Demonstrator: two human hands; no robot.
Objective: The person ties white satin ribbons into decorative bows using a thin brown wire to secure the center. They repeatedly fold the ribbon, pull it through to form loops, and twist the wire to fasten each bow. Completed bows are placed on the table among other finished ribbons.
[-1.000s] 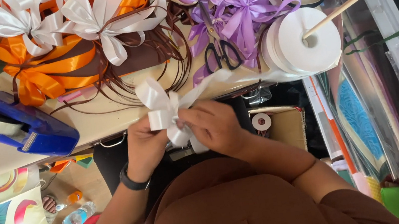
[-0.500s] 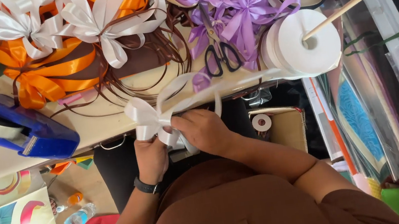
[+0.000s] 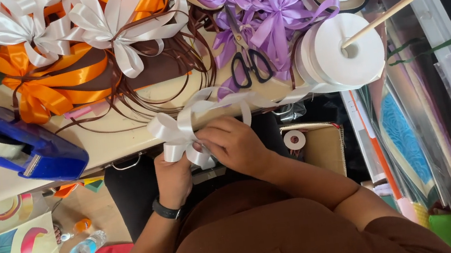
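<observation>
White bow sat at the near table edge, pinched at its centre by both hands. Far left lay a blue tape dispenser. Left hand closed under the bow's knot; right hand closed over it from the right, fingers curled on the loops. Ribbon tail ran right to a white spool. Scissors lay just beyond. Bow looked light, soft, slippery, easily creased; best gripped at the gathered middle, not the loops.
</observation>
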